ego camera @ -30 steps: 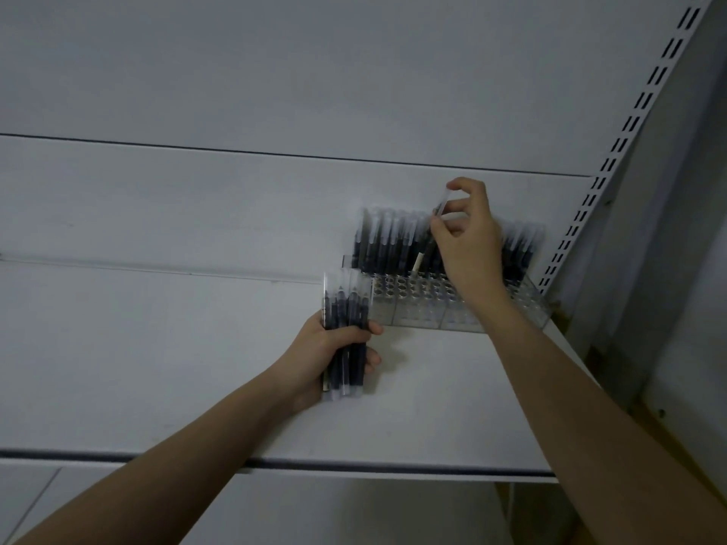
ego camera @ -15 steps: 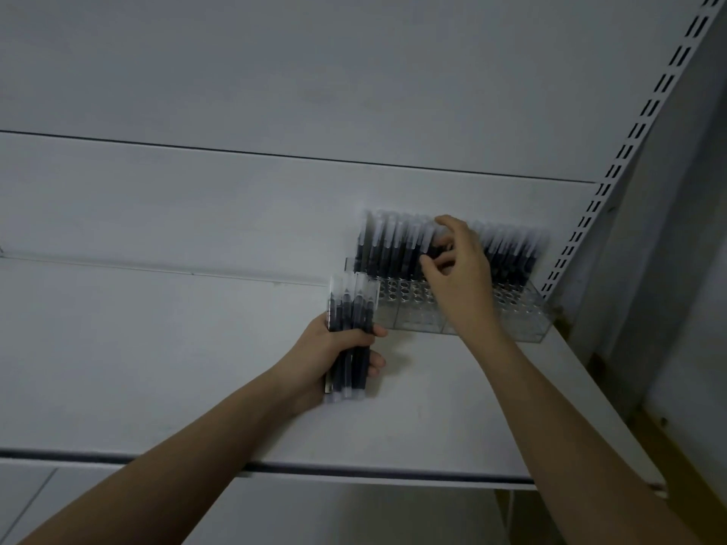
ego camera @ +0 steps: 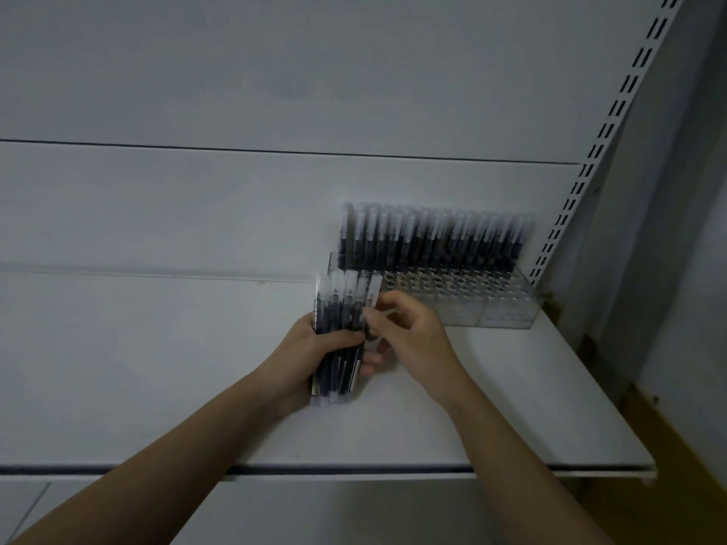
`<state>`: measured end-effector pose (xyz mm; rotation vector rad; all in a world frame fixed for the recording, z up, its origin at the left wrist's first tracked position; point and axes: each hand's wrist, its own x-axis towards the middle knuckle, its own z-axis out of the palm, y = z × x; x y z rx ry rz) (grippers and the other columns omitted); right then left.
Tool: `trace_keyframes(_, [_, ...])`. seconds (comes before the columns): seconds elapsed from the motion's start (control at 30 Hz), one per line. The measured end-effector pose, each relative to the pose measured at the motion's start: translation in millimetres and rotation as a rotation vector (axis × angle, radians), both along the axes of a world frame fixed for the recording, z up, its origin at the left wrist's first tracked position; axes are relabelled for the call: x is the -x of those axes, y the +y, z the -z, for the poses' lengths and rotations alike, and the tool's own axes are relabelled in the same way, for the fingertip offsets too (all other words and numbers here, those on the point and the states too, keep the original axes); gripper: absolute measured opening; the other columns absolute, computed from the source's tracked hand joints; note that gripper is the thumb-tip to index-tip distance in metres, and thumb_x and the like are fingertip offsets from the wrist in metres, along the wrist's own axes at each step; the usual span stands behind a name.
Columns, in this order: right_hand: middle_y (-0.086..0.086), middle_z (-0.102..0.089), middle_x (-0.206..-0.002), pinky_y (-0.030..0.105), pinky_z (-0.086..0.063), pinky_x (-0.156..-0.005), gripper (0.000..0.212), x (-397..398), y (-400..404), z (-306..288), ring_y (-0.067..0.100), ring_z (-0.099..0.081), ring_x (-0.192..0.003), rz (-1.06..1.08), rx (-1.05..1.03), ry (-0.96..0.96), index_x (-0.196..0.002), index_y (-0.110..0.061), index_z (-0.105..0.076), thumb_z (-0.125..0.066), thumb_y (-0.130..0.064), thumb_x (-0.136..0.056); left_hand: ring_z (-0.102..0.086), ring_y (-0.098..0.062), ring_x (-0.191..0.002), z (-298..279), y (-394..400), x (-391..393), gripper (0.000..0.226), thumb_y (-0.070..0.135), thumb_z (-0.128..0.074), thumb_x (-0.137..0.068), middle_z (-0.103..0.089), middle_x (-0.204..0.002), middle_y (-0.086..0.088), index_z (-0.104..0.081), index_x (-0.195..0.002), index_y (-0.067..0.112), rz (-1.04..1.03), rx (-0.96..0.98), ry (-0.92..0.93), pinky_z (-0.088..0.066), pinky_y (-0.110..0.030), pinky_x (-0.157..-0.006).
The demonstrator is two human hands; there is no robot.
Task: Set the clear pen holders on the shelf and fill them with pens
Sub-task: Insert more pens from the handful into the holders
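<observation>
The left hand is curled tight around a bundle of pens, dark-bodied with clear caps, held upright over the white shelf just below the middle of the view. The right hand sits at three o'clock of the bundle, touching it, with thumb and forefinger pinched on the pen at the bundle's right edge; its other fingers are bent loosely beneath. From the hands, at about one o'clock, the clear pen holder stands on the shelf near the back panel, its right end close to the slotted upright that climbs toward the top right corner. The back rows of the holder are filled with standing pens, caps up, packed in a close line from left to right; the front rows show bare round holes. The bundle's top overlaps the holder's front left corner in the view, but whether they touch cannot be told. Both forearms reach up from the bottom edge, crossing the shelf's front lip at six o'clock.
</observation>
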<state>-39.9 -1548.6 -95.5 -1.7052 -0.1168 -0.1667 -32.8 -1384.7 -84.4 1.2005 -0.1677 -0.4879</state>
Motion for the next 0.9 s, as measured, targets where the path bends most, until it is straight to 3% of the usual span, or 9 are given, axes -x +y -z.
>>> trace_keyframes(0.2, [0.000,-0.069,-0.081,0.028,-0.052,-0.061,0.007,-0.8,-2.1,-3.2,0.010,-0.065,-0.070,0.090,-0.109,-0.023,-0.095,-0.011,-0.066,-0.069,-0.016,-0.091,-0.073,-0.038,-0.087,-0.6,-1.6,3.5,0.027,-0.008,-0.055,-0.091,-0.071,-0.109,-0.025,-0.062,-0.117,-0.007,-0.026,-0.012,-0.011,-0.062,-0.037,-0.073])
trace_keyframes(0.3, [0.003,-0.070,-0.081,0.030,-0.051,-0.060,0.007,-2.7,-3.6,-2.1,0.014,-0.065,-0.068,0.110,-0.176,-0.026,-0.094,-0.007,-0.064,-0.068,-0.012,-0.092,-0.073,-0.037,-0.086,-0.4,-1.4,4.4,0.026,-0.009,-0.056,-0.090,-0.070,-0.105,-0.031,-0.062,-0.116,-0.009,-0.042,-0.024,-0.014,-0.062,-0.034,-0.070])
trace_keyframes(0.4, [0.002,-0.072,-0.085,0.032,-0.051,-0.061,0.008,-2.5,-2.6,-1.4,0.015,-0.066,-0.070,0.072,-0.192,-0.023,-0.098,-0.010,-0.063,-0.067,-0.011,-0.092,-0.072,-0.036,-0.081,0.0,-0.2,4.0,0.024,-0.008,-0.058,-0.090,-0.069,-0.097,-0.034,-0.063,-0.113,-0.009,-0.044,-0.038,-0.009,-0.061,-0.034,-0.066])
trace_keyframes(0.6, [0.009,-0.071,-0.097,0.029,-0.056,-0.064,0.044,-2.0,-2.8,-3.5,0.021,-0.069,-0.080,0.089,-0.231,-0.104,-0.125,-0.023,-0.052,-0.072,-0.009,-0.088,-0.073,-0.034,-0.078,0.7,-1.3,3.7,0.025,-0.010,-0.056,-0.091,-0.072,-0.097,-0.028,-0.062,-0.115,-0.009,-0.047,-0.022,-0.018,-0.060,-0.032,-0.065])
trace_keyframes(0.9, [0.003,-0.072,-0.090,0.030,-0.057,-0.070,0.041,-8.9,-9.8,-7.5,0.017,-0.070,-0.084,0.140,-0.279,-0.147,-0.121,-0.028,-0.058,-0.071,-0.006,-0.089,-0.071,-0.044,-0.088,0.1,-3.1,0.6,0.029,-0.013,-0.057,-0.089,-0.067,-0.103,-0.035,-0.055,-0.117,-0.018,-0.088,0.010,0.002,-0.062,-0.040,-0.072])
